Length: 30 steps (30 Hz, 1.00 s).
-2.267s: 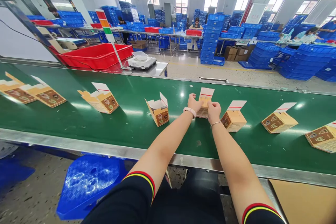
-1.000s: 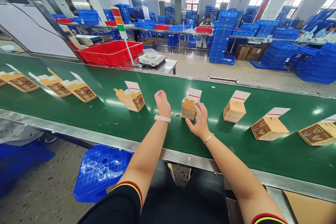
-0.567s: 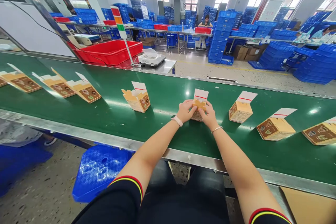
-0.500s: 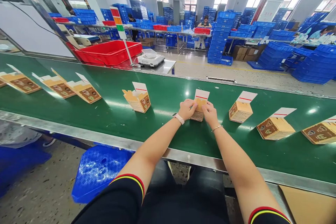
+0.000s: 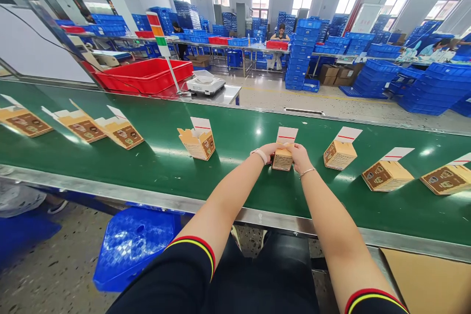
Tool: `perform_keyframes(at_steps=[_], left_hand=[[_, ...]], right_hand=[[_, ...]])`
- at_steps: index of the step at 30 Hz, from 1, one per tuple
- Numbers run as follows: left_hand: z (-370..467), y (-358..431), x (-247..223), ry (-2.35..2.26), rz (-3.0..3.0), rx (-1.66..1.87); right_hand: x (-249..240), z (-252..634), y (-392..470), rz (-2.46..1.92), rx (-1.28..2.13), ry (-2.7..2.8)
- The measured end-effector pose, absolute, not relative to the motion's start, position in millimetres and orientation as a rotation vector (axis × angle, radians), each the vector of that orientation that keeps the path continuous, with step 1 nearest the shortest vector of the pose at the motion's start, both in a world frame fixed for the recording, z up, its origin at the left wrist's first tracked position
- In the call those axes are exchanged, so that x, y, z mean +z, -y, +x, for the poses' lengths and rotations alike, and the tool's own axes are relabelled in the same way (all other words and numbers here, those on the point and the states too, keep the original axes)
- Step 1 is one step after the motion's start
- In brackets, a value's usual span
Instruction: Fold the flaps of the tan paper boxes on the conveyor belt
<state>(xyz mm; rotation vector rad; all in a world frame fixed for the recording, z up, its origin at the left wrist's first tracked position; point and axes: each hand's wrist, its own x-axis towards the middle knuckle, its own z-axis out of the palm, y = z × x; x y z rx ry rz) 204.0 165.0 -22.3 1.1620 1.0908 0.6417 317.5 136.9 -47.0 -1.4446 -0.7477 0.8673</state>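
A small brown and tan carton [image 5: 282, 161] stands on the green conveyor belt [image 5: 243, 181] in front of me, its white lid flap with a red stripe standing up at the back. My left hand [image 5: 273, 149] is at the carton's top left edge, fingers bent over the folded-in top flaps. At the right edge, my right hand [image 5: 300, 156] pinches the top of the carton, thumb and fingers meeting near the left fingertips. Between them the hands hide much of the carton's top.
An open carton [image 5: 198, 144] stands to the left, with several more farther along. Right of my hands, another carton [image 5: 340, 154] has its top flaps folded in and lid raised. A metal rail [image 5: 257, 217] edges the belt; a blue stool [image 5: 138, 245] stands below.
The carton's front flap, upright between my fingers before, is now folded down over the top. My hands have closed in over it. The view has shifted slightly.
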Motion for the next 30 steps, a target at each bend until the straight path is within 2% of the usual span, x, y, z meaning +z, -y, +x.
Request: perform_keyframes(at_steps=[7, 12, 14, 19, 23, 30], left_hand=[[213.3, -154.8, -9.9, -1.055, 1.068, 0.696], [178.8, -136.9, -5.3, -1.087, 1.011, 0.844], [155.8, -127.5, -5.9, -1.074, 0.981, 0.901], [94.8, -103.4, -11.8, -1.055, 0.877, 1.152], [45.6, -90.5, -20.8, -1.095, 0.842, 1.374], [-25.9, -121.1, -33.4, -1.413, 1.089, 1.893]], right_hand=[[-41.2, 333.9, -126.3, -1.5, 0.837, 0.743], [-35.9, 345.3, -92.3, -1.505, 0.508, 0.741], [-33.3, 343.2, -76.4, -1.511, 0.284, 0.951], [-30.1, 331.1, -55.1, -1.677, -0.278, 1.887], [-30.1, 336.5, -54.6, -1.807, -0.272, 1.986], [-29.1, 327.7, -38.9, -1.639, -0.249, 1.822]])
